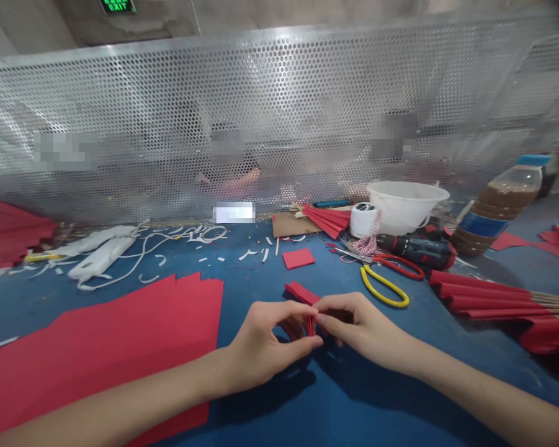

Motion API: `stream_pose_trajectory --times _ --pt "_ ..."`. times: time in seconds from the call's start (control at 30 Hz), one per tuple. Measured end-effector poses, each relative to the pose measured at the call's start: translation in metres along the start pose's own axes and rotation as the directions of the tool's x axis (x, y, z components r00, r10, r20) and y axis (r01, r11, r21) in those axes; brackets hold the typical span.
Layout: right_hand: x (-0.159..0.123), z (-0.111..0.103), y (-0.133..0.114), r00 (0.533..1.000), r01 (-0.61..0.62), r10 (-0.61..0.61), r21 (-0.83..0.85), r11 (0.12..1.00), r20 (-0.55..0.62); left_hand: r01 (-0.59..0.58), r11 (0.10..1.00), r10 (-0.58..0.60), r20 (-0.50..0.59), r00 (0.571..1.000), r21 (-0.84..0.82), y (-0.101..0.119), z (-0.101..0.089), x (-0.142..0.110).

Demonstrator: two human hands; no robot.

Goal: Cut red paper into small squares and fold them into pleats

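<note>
While the left hand point(265, 347) and right hand point(360, 329) are pinching pleated red paper point(311, 324) between their fingers, flat sheets point(97, 354) are lying unfolded, pleated bundles point(488, 298) sitting done.

Pleated red paper strip point(311, 324), folded tight, pinched upright between left hand point(265, 344) and right hand point(360, 326), upper end splayed

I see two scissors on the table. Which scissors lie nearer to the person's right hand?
The scissors with yellow handles lie nearer the right hand. The other scissors, with red handles, lie farther back, beside the drill.
</note>
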State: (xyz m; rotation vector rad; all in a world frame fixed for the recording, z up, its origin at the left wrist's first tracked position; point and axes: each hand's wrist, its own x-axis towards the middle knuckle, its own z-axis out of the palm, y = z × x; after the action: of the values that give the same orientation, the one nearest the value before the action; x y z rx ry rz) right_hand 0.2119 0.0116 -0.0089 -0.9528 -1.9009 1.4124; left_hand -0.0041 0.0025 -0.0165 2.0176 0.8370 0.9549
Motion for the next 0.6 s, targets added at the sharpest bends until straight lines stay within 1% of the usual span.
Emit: stream_pose_trajectory --times 0.1,0.23,0.4,0.6 --pt "-0.0007 0.0002 -0.0013 0.999 0.023 -0.024 0.013 1.000 0.049 -0.018 1.000 0.019 0.033 0.999 -0.003 -0.0002 -0.0005 -0.0003" --pt "-0.0013 0.0004 -0.0025 0.997 0.037 -0.037 -0.005 0.999 0.065 -0.055 0.998 0.056 0.065 0.996 -0.021 0.0012 -0.0015 0.0006" --pt "-0.0029 0.0000 -0.0039 0.997 0.015 -0.012 -0.043 0.999 0.080 -0.025 1.000 0.026 0.105 0.994 -0.013 0.0037 -0.0024 -0.0005" --pt "-0.0049 -0.0002 -0.0062 0.996 -0.006 0.009 -0.036 0.999 0.084 -0.025 1.000 0.024 0.096 0.995 0.004 0.0049 -0.0026 0.0002"
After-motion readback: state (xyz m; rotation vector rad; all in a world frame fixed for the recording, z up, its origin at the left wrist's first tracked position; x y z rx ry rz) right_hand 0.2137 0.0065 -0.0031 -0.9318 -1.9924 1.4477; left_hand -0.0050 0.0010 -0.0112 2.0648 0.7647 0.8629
